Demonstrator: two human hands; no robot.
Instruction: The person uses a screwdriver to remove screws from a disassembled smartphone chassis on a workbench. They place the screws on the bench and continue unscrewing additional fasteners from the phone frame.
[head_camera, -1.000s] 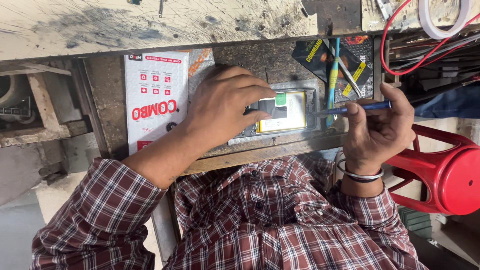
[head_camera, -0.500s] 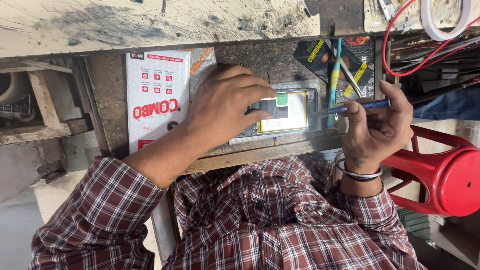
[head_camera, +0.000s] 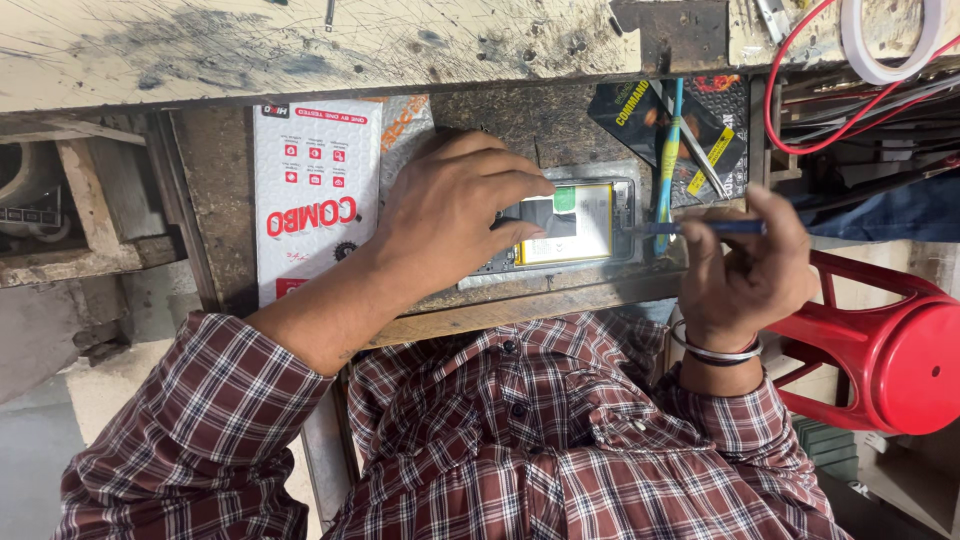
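Note:
An opened phone (head_camera: 580, 222) with its yellow battery showing lies on a pull-out wooden shelf (head_camera: 560, 300) under the workbench. My left hand (head_camera: 450, 215) rests flat on the phone's left part, fingers spread over it and pressing it down. My right hand (head_camera: 745, 270) grips a blue-handled screwdriver (head_camera: 705, 228) held level, its tip touching the phone's right end. A metal bangle sits on my right wrist.
A white and red flat box (head_camera: 315, 195) lies left of the phone. A blue-yellow tool and tweezers (head_camera: 690, 150) lie on a dark packet behind it. A red plastic stool (head_camera: 890, 350) stands at the right. Red wires and a tape roll (head_camera: 890, 40) sit above.
My right hand and the screwdriver have shifted very slightly; my left hand stays on the phone. Little else differs.

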